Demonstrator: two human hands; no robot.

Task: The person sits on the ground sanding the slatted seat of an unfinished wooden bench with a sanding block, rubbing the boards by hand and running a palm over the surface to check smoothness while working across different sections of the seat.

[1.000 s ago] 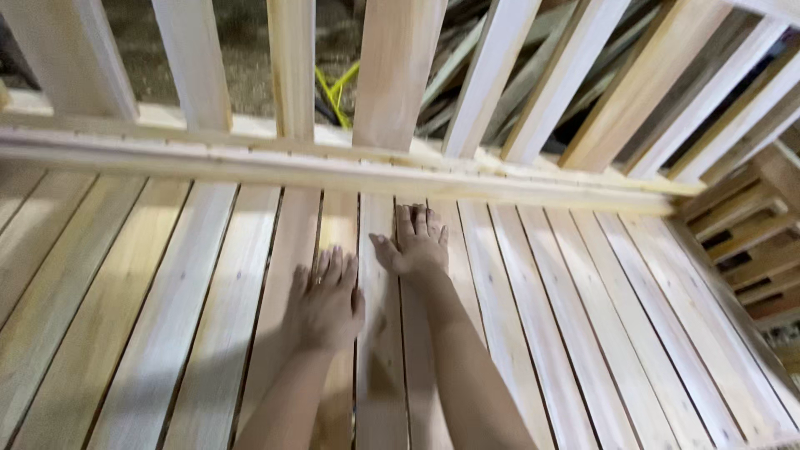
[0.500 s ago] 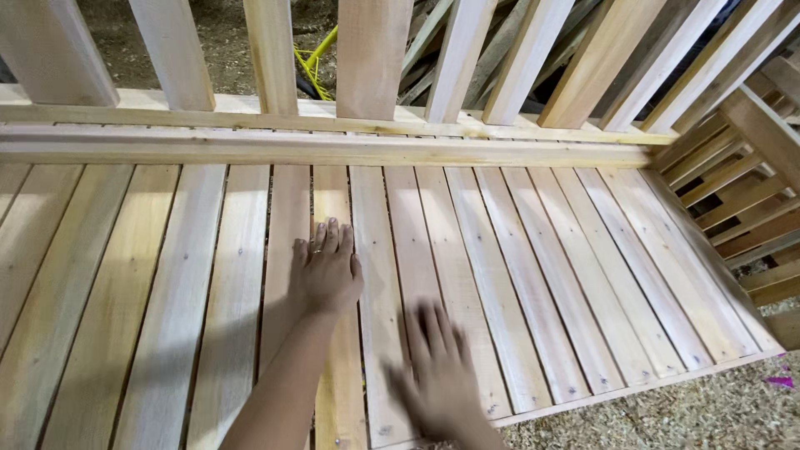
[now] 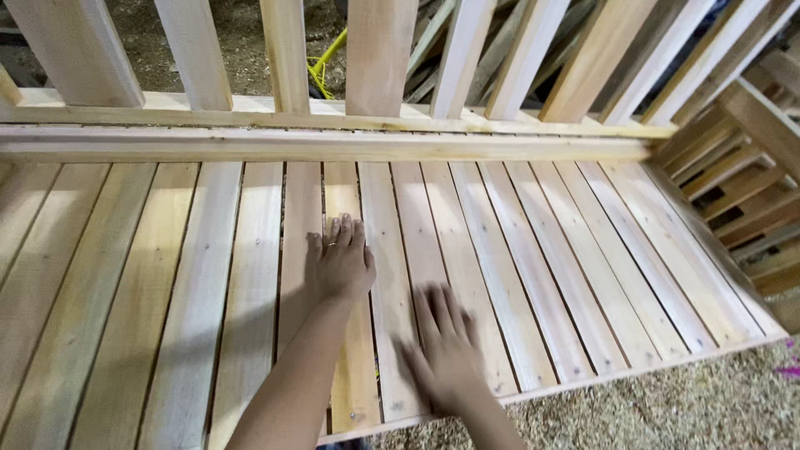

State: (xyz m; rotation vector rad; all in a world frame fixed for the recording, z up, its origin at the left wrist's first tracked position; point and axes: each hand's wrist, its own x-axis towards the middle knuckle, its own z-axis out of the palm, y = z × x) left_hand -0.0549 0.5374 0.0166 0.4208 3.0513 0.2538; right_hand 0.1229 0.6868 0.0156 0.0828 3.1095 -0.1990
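Observation:
A pale wooden slatted seat [image 3: 583,275] stretches across the view, its long slats running away from me toward a horizontal back rail [image 3: 250,143]. My left hand [image 3: 340,262] lies flat, fingers together, on two narrow slats near the middle. My right hand [image 3: 446,346] lies flat and blurred on slats nearer the front edge, fingers spread. Neither hand holds anything. Upright back slats [image 3: 379,54] rise from the rail.
A slatted wooden armrest side [image 3: 737,167] stands at the right end. Sawdust covers the floor [image 3: 667,408] below the front edge. A yellow cord [image 3: 318,71] and loose timber lie on the ground behind the back slats.
My right hand has slid back from beside the left hand toward the front edge of the seat. My left hand has stayed on its slats. The view has tilted down.

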